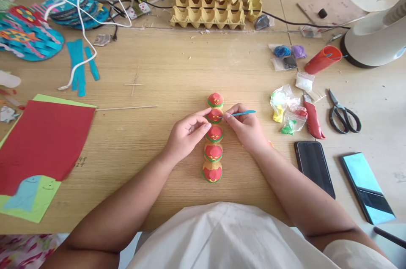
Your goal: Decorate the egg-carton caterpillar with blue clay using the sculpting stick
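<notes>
A strip of egg-carton cups runs away from me along the middle of the table. Each cup wears a red clay cap with a green rim, and small yellow clay faces show on them. Between the thumb and fingers of my right hand is a slim blue clay modelling tool, its tip at the second cup from the far end. My left hand steadies that cup from the left, index finger at its top and thumb at its lower edge.
Right of the strip lie bagged clay, a red utility knife, scissors and two phones. A red cup stands near a white lamp base. Coloured paper lies left; egg trays are at the back.
</notes>
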Motion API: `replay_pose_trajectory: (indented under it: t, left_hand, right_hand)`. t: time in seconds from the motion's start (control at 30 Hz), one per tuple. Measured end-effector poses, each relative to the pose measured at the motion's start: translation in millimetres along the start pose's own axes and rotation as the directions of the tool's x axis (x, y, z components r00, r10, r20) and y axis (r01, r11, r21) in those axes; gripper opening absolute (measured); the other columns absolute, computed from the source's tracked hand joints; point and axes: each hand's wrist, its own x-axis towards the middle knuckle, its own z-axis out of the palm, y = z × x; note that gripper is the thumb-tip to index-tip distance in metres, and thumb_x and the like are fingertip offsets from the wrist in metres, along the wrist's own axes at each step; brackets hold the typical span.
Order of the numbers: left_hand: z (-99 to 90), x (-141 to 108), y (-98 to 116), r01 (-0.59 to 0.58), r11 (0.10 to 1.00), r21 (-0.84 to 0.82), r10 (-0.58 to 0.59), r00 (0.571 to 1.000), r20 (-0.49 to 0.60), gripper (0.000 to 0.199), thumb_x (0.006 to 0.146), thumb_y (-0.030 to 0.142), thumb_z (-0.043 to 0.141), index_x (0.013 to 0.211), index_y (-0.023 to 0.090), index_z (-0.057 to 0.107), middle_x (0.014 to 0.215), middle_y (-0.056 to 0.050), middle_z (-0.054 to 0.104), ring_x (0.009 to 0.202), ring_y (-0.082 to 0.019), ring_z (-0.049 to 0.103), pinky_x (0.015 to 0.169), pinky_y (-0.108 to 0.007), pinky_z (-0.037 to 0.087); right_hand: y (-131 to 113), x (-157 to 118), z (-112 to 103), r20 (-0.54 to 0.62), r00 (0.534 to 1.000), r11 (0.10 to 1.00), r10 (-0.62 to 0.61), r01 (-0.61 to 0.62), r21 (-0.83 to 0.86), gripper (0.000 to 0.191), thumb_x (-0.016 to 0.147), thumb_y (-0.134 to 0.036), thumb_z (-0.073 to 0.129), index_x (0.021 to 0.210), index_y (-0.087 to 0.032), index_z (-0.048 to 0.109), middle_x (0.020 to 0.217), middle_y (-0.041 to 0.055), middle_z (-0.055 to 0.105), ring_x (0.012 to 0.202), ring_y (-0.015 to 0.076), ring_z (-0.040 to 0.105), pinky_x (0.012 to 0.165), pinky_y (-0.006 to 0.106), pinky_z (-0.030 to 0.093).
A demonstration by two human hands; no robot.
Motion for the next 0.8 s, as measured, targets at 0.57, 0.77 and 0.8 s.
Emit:
replay_pose_trajectory:
  t: [0.57, 0.77, 0.8]
  left_hand:
    - [-0.1, -0.3, 4.2, -0.022, 1.0, 0.005, 0.022, 0.993, -0.115, 0.027, 0.092, 0.044, 0.074, 0.097, 0.018, 0.071, 0.141, -0.015, 0.068, 0.128, -0.028, 0.067, 0.107, -0.043, 0.055]
    - [-0.2, 0.1, 4.5, -0.025, 0.999, 0.029, 0.029, 0.991, -0.128, 0.026, 0.092, 0.044, 0.073, 0.095, 0.018, 0.071, 0.134, -0.014, 0.072, 0.121, -0.026, 0.07, 0.104, -0.04, 0.056]
    - [-0.1, 0.0, 4.4, -0.026, 0.999, 0.033, 0.03, 0.991, -0.127, 0.026, 0.093, 0.044, 0.073, 0.095, 0.018, 0.07, 0.134, -0.014, 0.072, 0.121, -0.026, 0.07, 0.104, -0.04, 0.056]
  right_hand:
    - [-6.3, -1.9, 0.3, -0.068, 0.997, 0.995, -0.033, 0.04, 0.091, 0.028, 0.09, -0.048, 0.073, 0.085, -0.023, 0.06, 0.08, -0.0001, 0.066, 0.071, 0.0144, 0.055, 0.068, 0.029, 0.043]
    - [-14.6, 0.5, -5.9, -0.114, 0.987, 0.992, -0.116, 0.11, -0.061, 0.03, 0.102, -0.049, 0.053, 0.087, -0.024, 0.06, 0.08, 0.002, 0.067, 0.069, 0.0157, 0.056, 0.064, 0.031, 0.042]
    - [-14.5, 0.3, -7.6, -0.115, 0.983, 0.981, -0.14, 0.122, -0.151, 0.03, 0.103, -0.046, 0.052, 0.085, -0.024, 0.059, 0.078, 0.0017, 0.066, 0.068, 0.016, 0.056, 0.064, 0.031, 0.041]
